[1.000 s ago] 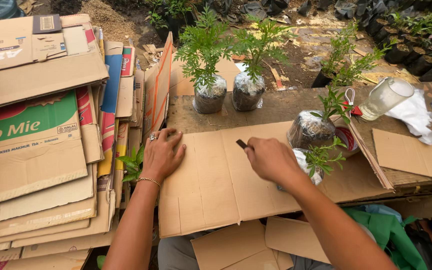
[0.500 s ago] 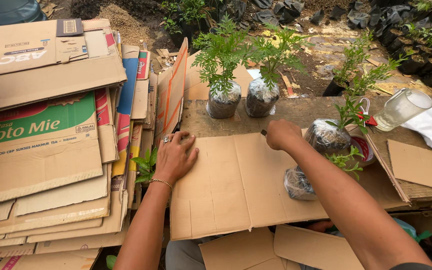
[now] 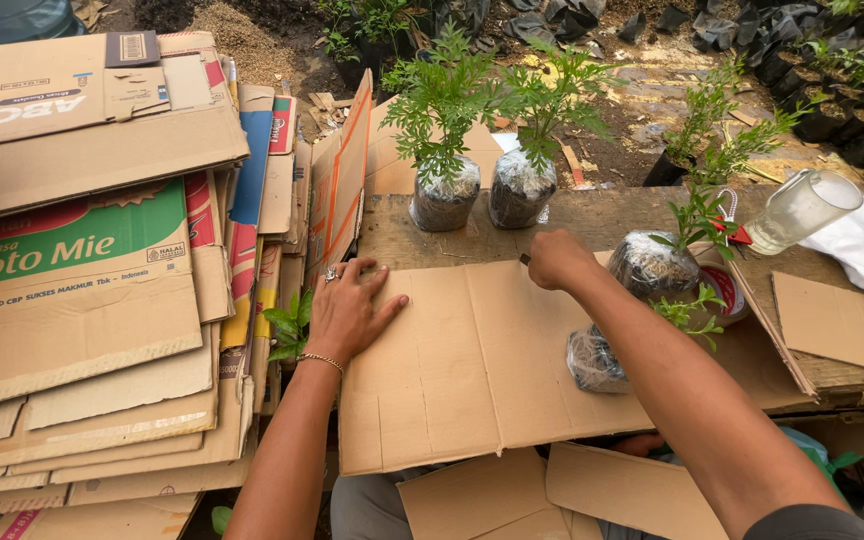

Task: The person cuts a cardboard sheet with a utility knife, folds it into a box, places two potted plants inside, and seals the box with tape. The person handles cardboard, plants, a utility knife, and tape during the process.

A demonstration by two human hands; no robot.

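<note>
**Both hands on the flattened cardboard at the wooden bench**

Biggest thing in view: the stack of flattened cartons (image 3: 82, 270) fills the whole left side, sheets fanned over one another. Beside it runs the wooden bench (image 3: 602, 215), and across its near edge lies the plain brown cardboard sheet (image 3: 472, 370), overhanging toward the person.

On the bench behind the sheet stand two bagged seedlings (image 3: 477, 190), side by side and upright. To the right, another bagged seedling (image 3: 652, 265) stands at the sheet's right edge, with a smaller bagged one (image 3: 594, 360) lying on the sheet just below it. Farther right, a clear plastic jug (image 3: 802, 208) sits tilted next to a white cloth (image 3: 862, 245).

Now the hands: the left hand (image 3: 350, 312) lies flat, fingers spread, pressing the sheet's upper left corner, holding nothing. The right hand (image 3: 557, 260) is closed in a fist at the sheet's top edge around a thin dark tool (image 3: 525, 259), only its tip showing.
</note>
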